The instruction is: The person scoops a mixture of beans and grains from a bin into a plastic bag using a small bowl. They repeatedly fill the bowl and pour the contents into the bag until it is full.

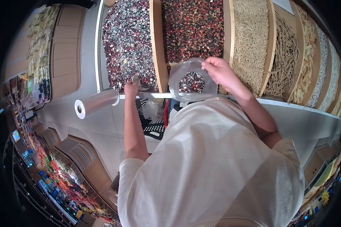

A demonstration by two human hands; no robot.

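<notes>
My right hand (218, 70) pinches the top edge of a clear plastic bag (174, 81). A small heap of mixed red, black and white beans and grains (191, 82) lies in the bag, which hangs at the front edge of the bins. My left hand (131, 90) is closed around a small whitish scoop (135, 78), only partly visible, at the near edge of the left bin. That bin holds a red, black and white mix (129, 41). Behind the bag, another bin contains red, orange and black pieces (193, 30).
A roll of clear plastic bags (98, 103) sticks out left of my left arm. Wooden dividers (158, 45) separate the bins. Tan grains (250, 41) and brown sticks (283, 56) fill bins rightward. Below stands a black perforated basket (155, 128) with a red handle.
</notes>
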